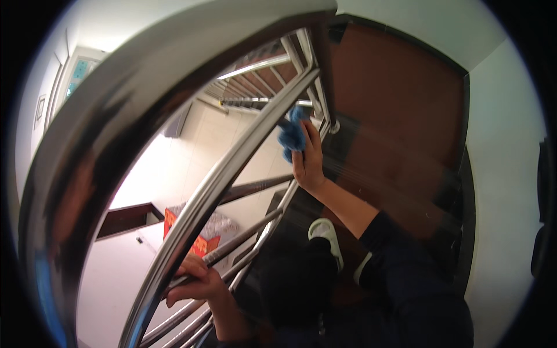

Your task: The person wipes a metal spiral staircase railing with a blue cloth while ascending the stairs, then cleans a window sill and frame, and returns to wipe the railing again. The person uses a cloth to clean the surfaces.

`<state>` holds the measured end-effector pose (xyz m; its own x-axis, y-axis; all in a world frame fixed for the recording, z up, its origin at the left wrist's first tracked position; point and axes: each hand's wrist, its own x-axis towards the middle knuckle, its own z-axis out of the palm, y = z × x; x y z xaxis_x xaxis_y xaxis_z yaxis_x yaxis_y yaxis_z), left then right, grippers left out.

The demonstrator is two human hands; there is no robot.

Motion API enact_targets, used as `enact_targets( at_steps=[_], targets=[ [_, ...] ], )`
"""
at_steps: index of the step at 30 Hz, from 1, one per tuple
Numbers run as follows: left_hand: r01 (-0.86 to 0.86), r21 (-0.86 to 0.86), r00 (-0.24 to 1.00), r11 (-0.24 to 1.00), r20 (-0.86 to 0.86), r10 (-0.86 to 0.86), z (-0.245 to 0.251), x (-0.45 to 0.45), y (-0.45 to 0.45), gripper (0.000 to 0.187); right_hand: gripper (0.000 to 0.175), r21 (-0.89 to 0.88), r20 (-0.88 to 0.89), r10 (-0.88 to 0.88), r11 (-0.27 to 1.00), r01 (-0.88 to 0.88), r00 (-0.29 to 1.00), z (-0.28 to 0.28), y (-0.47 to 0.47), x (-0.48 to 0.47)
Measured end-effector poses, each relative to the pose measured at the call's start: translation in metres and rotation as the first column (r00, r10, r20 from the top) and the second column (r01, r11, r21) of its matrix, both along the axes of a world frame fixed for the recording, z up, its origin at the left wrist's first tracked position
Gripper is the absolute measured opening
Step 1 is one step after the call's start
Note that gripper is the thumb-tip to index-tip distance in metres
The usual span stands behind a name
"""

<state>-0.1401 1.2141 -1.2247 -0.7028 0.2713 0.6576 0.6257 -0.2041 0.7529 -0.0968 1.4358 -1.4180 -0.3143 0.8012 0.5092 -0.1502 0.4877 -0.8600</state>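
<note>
A metal stair railing runs steeply across the view, with a wide, shiny handrail (143,100) nearest the camera and a thinner rail (226,174) below it. My right hand (310,156) holds a blue cloth (291,137) against the railing's uprights, near its upper end. Lower down, my left hand (196,278) is closed around a metal baluster (243,237), close to where it meets the thinner rail. Part of the cloth is hidden behind my right hand's fingers.
I stand in light green slippers (326,239) on a dark, red-brown floor (400,104), with a pale wall (504,174) at the right. Beyond the railing, a lower level shows a red patterned box (204,245), a quilted grey item (219,219), a white surface (117,269) and another flight's railing.
</note>
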Motion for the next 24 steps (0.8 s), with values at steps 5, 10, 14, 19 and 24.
enact_targets(
  at_steps=[5, 10, 14, 19, 24],
  targets=[
    [0.053, 0.046, 0.999, 0.998, -0.001, -0.053, -0.003, -0.003, 0.008, 0.061, 0.030, -0.494, -0.049, 0.282, 0.827, -0.269, 0.958, -0.017, 0.024, 0.016],
    [-0.075, 0.026, 0.997, 0.997, -0.002, 0.075, -0.002, -0.001, 0.008, 0.057, 0.052, -0.053, 0.062, 0.054, 0.997, -0.050, 0.997, 0.058, 0.012, -0.006],
    [-0.240, 0.013, 0.969, 0.971, -0.051, 0.240, 0.007, 0.006, 0.025, 0.053, 0.055, -0.084, 0.240, 0.015, 0.996, 0.005, 0.971, -0.005, 0.024, -0.007],
    [-0.473, 0.003, 0.879, 0.881, -0.067, 0.472, -0.005, 0.005, 0.013, 0.047, 0.044, -0.171, 0.308, 0.042, 0.985, 0.012, 0.950, -0.138, 0.022, -0.014],
    [-0.443, -0.007, 0.895, 0.896, -0.052, 0.443, -0.002, 0.008, 0.006, 0.050, 0.045, -0.391, 0.338, 0.172, 0.920, -0.029, 0.925, -0.224, 0.028, -0.013]
  ],
)
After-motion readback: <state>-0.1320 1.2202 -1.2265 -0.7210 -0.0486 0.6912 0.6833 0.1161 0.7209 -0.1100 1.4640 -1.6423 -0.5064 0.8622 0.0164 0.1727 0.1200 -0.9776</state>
